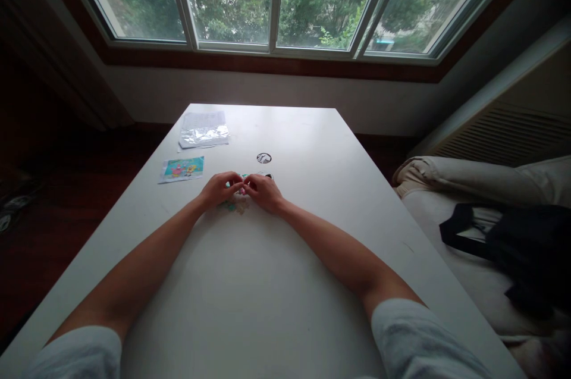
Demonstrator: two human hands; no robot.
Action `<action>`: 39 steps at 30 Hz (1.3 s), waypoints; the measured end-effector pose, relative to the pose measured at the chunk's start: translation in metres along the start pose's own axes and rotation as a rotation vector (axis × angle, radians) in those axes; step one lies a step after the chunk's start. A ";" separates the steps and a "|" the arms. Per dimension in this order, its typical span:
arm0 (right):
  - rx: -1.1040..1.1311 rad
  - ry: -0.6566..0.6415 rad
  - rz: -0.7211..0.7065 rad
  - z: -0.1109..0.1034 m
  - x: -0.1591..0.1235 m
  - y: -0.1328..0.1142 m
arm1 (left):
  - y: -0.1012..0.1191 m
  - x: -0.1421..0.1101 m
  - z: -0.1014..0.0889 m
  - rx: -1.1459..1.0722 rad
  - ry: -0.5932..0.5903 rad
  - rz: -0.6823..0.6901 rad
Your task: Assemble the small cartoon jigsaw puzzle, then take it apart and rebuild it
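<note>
My left hand [220,188] and right hand [264,191] curl inward, fingertips close together above small coloured pieces [241,206] mid-tabletop [250,284], probably steadying them from both sides; whether either pinches one, I cannot tell. The cartoon card [182,169] lies left, likely for easy viewing.

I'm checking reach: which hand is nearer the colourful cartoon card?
Left. The left hand is just to the right of the colourful cartoon card, apart from it; the right hand is farther right.
</note>
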State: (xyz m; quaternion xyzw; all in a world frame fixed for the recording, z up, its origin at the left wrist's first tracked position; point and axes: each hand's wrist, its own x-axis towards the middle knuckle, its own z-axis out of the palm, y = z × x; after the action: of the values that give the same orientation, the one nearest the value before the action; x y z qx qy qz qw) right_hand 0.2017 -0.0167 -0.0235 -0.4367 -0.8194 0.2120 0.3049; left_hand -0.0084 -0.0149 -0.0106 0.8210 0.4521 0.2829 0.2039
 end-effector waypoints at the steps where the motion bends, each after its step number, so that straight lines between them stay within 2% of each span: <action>1: 0.001 0.005 -0.003 0.000 0.000 0.001 | 0.000 0.000 0.001 0.017 0.002 0.008; 6: -0.039 0.022 -0.053 0.002 0.001 0.004 | -0.002 0.001 0.002 0.126 0.050 0.005; 13: -0.014 0.055 -0.061 0.003 0.002 0.010 | 0.002 -0.001 0.005 0.055 0.069 -0.107; 20: 0.177 0.087 -0.018 0.005 0.004 0.016 | 0.005 -0.001 0.008 0.029 0.042 -0.079; 24: 0.202 0.118 0.007 0.006 0.004 0.016 | 0.005 -0.001 0.009 0.053 0.035 -0.029; 27: 0.172 0.127 0.022 0.005 0.004 0.016 | 0.002 0.001 0.007 0.109 0.060 -0.034; 30: 0.186 0.106 -0.009 0.006 0.005 0.017 | -0.003 0.003 -0.003 0.197 0.063 -0.095; 32: 0.192 0.091 -0.052 0.008 0.005 0.018 | -0.005 0.003 -0.014 0.271 0.020 -0.153; 35: 0.149 0.065 -0.126 0.010 0.004 0.017 | -0.005 -0.001 -0.031 0.315 -0.137 -0.195; 39: 0.014 -0.016 -0.241 0.008 0.000 0.012 | -0.002 -0.007 -0.043 0.264 -0.306 -0.153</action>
State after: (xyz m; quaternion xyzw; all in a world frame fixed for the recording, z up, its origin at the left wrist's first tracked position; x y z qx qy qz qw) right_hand 0.2030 -0.0111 -0.0372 -0.3312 -0.8669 0.1828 0.3245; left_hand -0.0409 -0.0159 0.0190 0.8371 0.5102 0.0771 0.1816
